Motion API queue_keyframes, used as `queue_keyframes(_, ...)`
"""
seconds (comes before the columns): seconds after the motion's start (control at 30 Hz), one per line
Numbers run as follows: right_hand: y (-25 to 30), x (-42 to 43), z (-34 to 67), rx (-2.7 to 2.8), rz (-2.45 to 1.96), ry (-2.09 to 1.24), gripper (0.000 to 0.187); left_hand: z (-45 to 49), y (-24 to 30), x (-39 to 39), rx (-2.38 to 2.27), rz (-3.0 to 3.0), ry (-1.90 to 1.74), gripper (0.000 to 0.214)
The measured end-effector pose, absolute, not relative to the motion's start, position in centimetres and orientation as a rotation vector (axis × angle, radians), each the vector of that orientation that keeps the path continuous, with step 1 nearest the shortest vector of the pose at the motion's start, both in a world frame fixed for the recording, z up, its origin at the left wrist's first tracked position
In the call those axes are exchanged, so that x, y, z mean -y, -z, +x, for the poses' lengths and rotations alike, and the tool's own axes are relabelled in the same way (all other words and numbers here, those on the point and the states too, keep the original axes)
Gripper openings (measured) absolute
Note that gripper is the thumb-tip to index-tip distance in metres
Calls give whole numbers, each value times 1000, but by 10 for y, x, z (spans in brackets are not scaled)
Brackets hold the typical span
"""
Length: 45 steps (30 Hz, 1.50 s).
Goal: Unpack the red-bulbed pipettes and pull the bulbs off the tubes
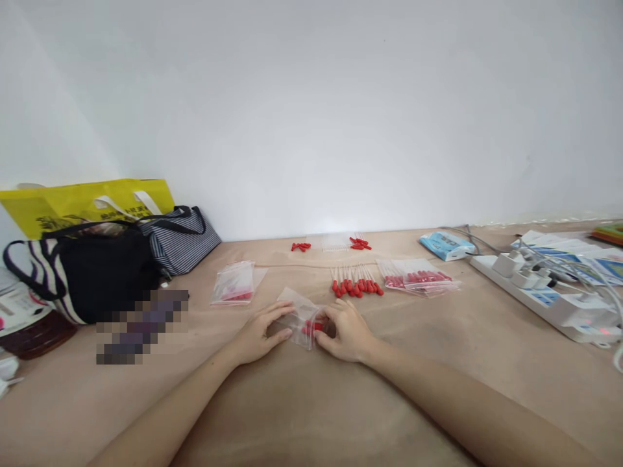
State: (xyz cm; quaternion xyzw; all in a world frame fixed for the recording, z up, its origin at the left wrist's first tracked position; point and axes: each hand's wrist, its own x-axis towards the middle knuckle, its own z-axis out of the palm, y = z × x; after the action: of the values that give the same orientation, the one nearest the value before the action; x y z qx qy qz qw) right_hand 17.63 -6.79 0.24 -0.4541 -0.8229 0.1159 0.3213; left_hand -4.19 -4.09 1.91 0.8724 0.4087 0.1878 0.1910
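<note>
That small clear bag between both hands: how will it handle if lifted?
Probably floppy: the small clear bag is thin film, crumpled between the left hand and right hand. Likely light, holding few red-tipped pieces. Its glossy film may slip.

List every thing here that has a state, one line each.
small clear bag: held by both hands, red pieces inside
left hand: fingers gripping bag's left edge
right hand: fingers pinching its right edge
power strip: plugs inserted, red light on
red-tipped sticks: loose, unbagged

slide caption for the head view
Left hand and right hand hold a clear bag of red-tipped sticks on the table.
</note>
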Motion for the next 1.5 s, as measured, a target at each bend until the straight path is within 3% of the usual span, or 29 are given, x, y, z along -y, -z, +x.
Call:
queue_keyframes(0.13,-1,67,179,2215,-1170,-317,24,-45,-19,41,-1072,2554,-366,41)
queue_keyframes(0.33,2,66,173,2067,-1212,-456,9,-45,-21,41,-1113,2635,-205,45)
queue_keyframes(0.53,3,68,183,1989,-1155,-494,25,-44,-21,41,-1113,2653,-168,46)
queue_keyframes(0.73,2,72,194,1969,-1074,-507,19,-46,-19,42,-1119,2701,-70,45)
queue_keyframes(0.97,7,71,219,1870,-1172,-808,19,-45,-21,42,-1148,2740,9,44)
queue_keyframes(1.17,11,67,255,1809,-1173,-867,17,-46,-23,44,-1158,2746,-33,42)
queue_keyframes(1.37,8,63,283,1503,-1072,-1130,24,-27,-24,54,-1164,2705,-317,43)
queue_keyframes(1.5,-2,49,298,1274,-1035,-1162,30,-14,-24,63,-1043,2697,-204,50)
